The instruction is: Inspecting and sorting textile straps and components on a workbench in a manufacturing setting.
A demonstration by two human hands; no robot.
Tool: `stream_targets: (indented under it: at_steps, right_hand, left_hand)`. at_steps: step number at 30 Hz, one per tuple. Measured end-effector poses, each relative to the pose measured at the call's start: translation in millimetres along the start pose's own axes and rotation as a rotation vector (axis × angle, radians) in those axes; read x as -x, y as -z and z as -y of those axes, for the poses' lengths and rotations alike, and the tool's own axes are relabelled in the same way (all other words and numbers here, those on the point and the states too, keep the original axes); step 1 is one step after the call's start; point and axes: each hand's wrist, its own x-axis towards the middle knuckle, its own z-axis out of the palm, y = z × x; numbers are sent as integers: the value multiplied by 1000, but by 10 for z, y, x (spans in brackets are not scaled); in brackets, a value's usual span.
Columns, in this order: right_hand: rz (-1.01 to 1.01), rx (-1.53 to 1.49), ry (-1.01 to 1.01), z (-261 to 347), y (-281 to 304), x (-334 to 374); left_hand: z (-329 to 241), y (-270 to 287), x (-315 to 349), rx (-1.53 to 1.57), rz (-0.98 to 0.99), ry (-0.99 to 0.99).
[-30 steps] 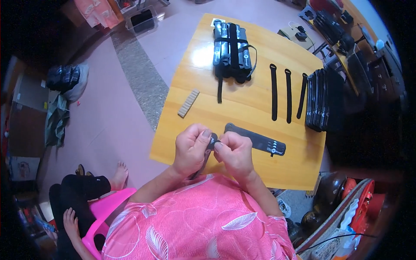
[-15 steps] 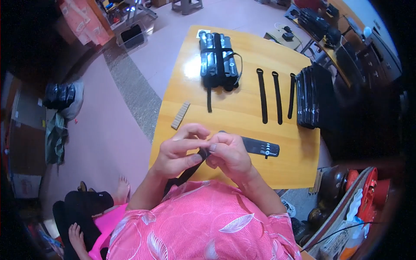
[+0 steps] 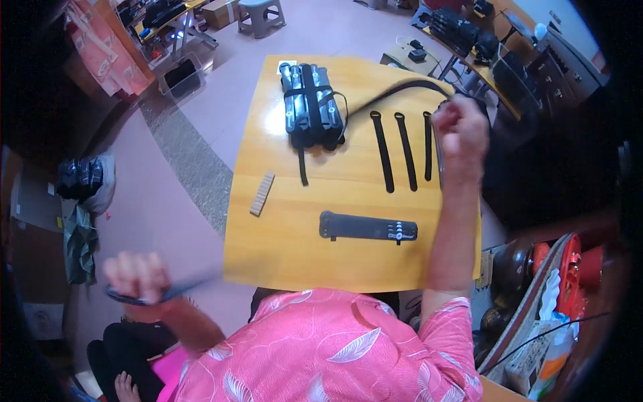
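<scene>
My right hand (image 3: pixel 462 134) is raised over the right side of the wooden table, closed on one end of a black strap (image 3: pixel 408 85). The strap arcs away leftward above the table. Far out to the left, beyond the table edge, my left hand (image 3: pixel 137 276) is curled round a dark strip (image 3: pixel 181 289), too blurred to name. A flat dark grey sleeve (image 3: pixel 362 226) with a pale print at its right end lies on the near part of the table. Three black looped straps (image 3: pixel 405 151) lie side by side close to my right forearm.
At the table's far left stands a strapped bundle of dark pouches (image 3: pixel 311 104). A small ridged brown strip (image 3: pixel 262 194) lies near the table's (image 3: pixel 268 258) left edge. My right hand and arm largely cover a black stack. Another person's hand (image 3: pixel 125 387) shows at lower left.
My hands have parted from over the sleeve: the right went up and right with a strap, the left swung out left with a dark strip. The sleeve is now uncovered. The whole view has shifted.
</scene>
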Motion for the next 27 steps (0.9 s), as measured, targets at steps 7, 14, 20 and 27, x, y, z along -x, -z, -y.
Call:
stream_targets:
  at_steps: [7, 14, 20, 27]
  right_hand:
    - [120, -18, 96, 207, -55, -343]
    - [-18, -180, -22, -516, -315, -658]
    - [-86, -182, -163, -1527, -229, -182]
    - [-118, -288, -382, -1786, -75, 408]
  left_hand:
    - [-211, 611, 288, -445, -159, -149]
    - [527, 411, 197, -482, -220, 119]
    - [806, 309, 221, -453, -192, 242]
    - [931, 264, 272, -363, -278, 377]
